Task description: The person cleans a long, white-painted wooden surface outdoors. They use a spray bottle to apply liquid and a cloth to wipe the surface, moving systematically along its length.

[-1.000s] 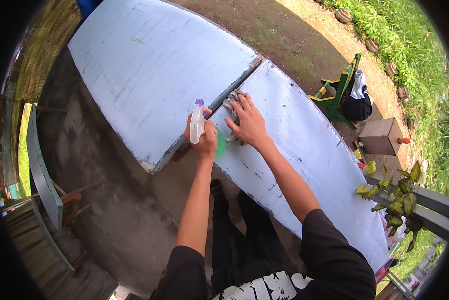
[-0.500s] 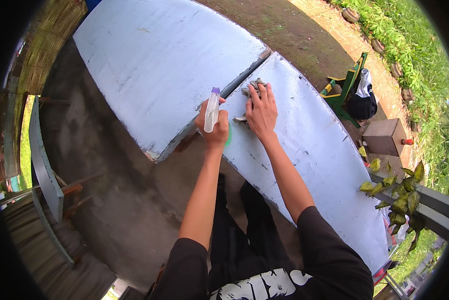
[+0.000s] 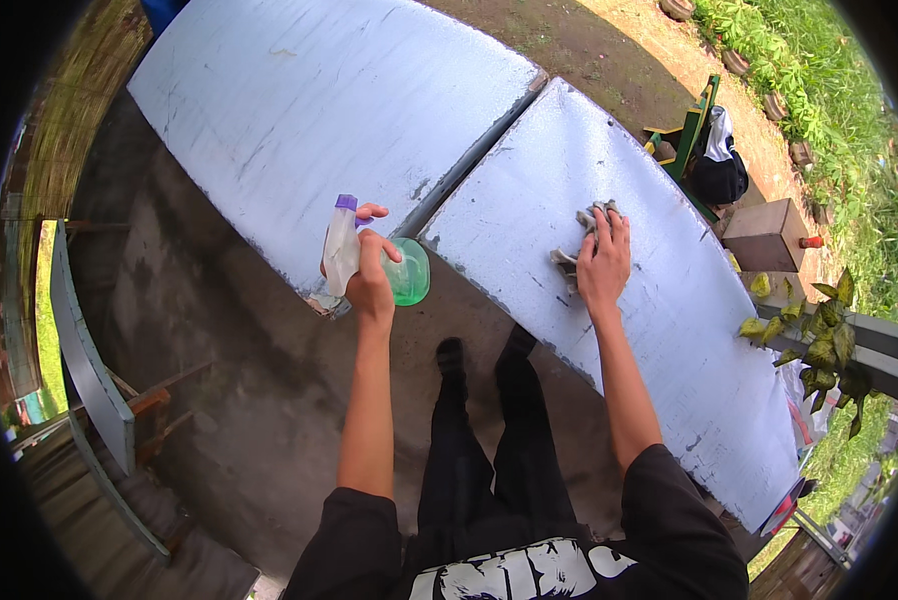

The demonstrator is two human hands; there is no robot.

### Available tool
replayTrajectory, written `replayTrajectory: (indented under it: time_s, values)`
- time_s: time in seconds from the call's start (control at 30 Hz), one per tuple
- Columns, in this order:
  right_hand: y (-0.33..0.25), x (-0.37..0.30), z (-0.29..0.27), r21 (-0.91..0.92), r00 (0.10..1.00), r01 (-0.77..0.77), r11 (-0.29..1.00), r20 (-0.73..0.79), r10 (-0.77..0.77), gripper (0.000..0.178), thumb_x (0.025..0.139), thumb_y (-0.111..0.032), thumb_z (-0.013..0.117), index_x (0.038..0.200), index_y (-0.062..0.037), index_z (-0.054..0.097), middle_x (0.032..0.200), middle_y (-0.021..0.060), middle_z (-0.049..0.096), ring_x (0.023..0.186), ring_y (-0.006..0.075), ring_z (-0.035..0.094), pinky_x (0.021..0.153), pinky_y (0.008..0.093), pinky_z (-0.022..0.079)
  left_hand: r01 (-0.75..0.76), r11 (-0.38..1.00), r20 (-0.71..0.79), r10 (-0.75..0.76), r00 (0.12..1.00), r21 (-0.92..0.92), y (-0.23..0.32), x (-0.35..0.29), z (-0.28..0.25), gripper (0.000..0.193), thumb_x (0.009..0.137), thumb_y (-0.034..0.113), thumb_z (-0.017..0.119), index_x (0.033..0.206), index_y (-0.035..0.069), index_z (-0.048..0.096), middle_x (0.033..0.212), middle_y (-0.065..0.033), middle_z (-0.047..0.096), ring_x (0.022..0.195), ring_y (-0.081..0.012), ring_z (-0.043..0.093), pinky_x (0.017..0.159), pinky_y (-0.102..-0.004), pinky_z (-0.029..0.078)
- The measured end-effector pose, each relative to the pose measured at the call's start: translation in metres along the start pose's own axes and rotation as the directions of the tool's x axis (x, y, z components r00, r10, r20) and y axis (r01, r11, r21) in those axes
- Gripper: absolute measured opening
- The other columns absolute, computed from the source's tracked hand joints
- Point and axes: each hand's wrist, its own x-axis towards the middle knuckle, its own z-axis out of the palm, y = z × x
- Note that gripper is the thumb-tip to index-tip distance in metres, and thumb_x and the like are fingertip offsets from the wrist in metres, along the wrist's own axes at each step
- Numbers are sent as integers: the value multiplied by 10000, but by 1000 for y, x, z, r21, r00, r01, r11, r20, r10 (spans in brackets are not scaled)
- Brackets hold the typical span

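Head view.
Left hand (image 3: 369, 285), centre of frame: closed round the neck of a spray bottle; a finger reaches forward by the trigger.
Spray bottle (image 3: 410, 273), centre: clear head, purple nozzle, green body; tilted, held off the desk edge.
Right hand (image 3: 604, 268), right of centre: palm down, fingers nearly straight and close together, laid flat over a rag, not clenched.
Rag (image 3: 565, 259), right of centre: grey, crumpled, under the right hand, lying on the desk.
Desk (image 3: 689, 350), centre to lower right: pale blue, scuffed.
Second desk (image 3: 319, 120), upper left: similar finish; narrow dark gap between the two.
Box (image 3: 762, 236), right: brown, red knob.
Plant (image 3: 821, 345), right: yellow-green leaves.
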Motion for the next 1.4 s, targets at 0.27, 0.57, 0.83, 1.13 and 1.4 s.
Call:
replayTrajectory:
  time_s: [0.27,0.57,0.83,1.13,1.4]
  values:
    - [-165,-10,69,214,955,297,931,-58,-291,269,920,-162,664,1181,-108,705,1277,72,653,1285,324,561,1031,434,480,88,995,111,-92,990,36,-13,-3,-29,144,789,-76,486,845,-36,612,879,-94,672,820,-162,663,605,-286,477]
    - [-31,-73,-11,-25,987,-120,992,-111,117,231,956,-128,598,1167,-95,688,1209,65,620,1206,280,524,991,446,423,-124,990,216,106,971,68,-24,3,-46,170,804,-73,490,905,-38,623,913,-115,700,561,-100,552,501,-244,421]
    - [-126,-16,45,80,995,-20,997,-94,27,201,942,-195,625,1114,-107,677,1152,73,611,1173,281,522,979,420,423,22,998,312,-38,949,57,-23,-32,-32,108,817,-81,491,829,-54,596,970,-166,696,545,-109,541,504,-272,443]
    - [1,-141,-44,47,981,-149,988,-115,154,217,904,-135,665,1115,-96,698,1128,65,614,1137,279,551,943,420,427,-25,1000,439,31,898,-20,-22,-75,28,184,815,-114,474,949,-58,587,964,-165,682,666,-153,619,624,-271,500]
    - [115,-82,-69,-133,792,-561,817,-373,483,240,978,-221,590,1151,-86,689,1144,69,585,1128,272,518,971,435,423,161,986,516,-119,848,-38,13,-151,103,258,790,-110,469,1006,-64,604,815,-133,664,754,-186,651,717,-317,529]
